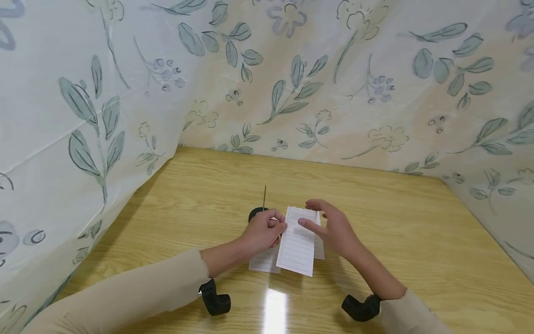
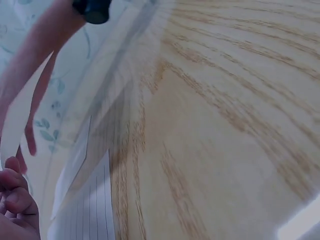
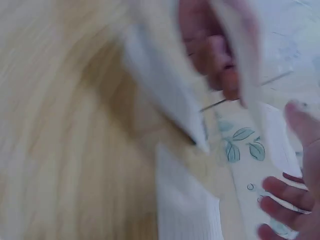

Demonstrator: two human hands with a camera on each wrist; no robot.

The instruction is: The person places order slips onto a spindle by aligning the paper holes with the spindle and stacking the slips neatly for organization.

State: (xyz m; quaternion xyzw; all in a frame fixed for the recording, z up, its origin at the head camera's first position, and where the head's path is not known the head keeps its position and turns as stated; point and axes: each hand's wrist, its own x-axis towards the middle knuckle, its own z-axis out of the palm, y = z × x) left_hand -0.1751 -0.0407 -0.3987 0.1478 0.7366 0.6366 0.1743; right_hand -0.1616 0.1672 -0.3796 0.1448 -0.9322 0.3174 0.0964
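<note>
In the head view my left hand (image 1: 263, 228) pinches a white checklist slip (image 1: 297, 246) by its left edge, holding it up over the table. The slip is printed with ruled lines and small check boxes. My right hand (image 1: 335, 227) is at the slip's right side, thumb in front of it and fingers spread apart; in the right wrist view the fingers (image 3: 287, 200) are loosely extended. Behind my left hand stands a paper spike, a thin upright metal rod (image 1: 264, 197) on a round black base (image 1: 255, 212), partly hidden by the hand.
Two more lined slips lie on the wooden table (image 1: 208, 195): a left slip (image 1: 264, 263) and a right slip (image 1: 319, 249), both partly covered by the held one. Floral cloth (image 1: 292, 93) hangs behind and along the sides. Each wrist carries a black camera mount (image 1: 216, 299).
</note>
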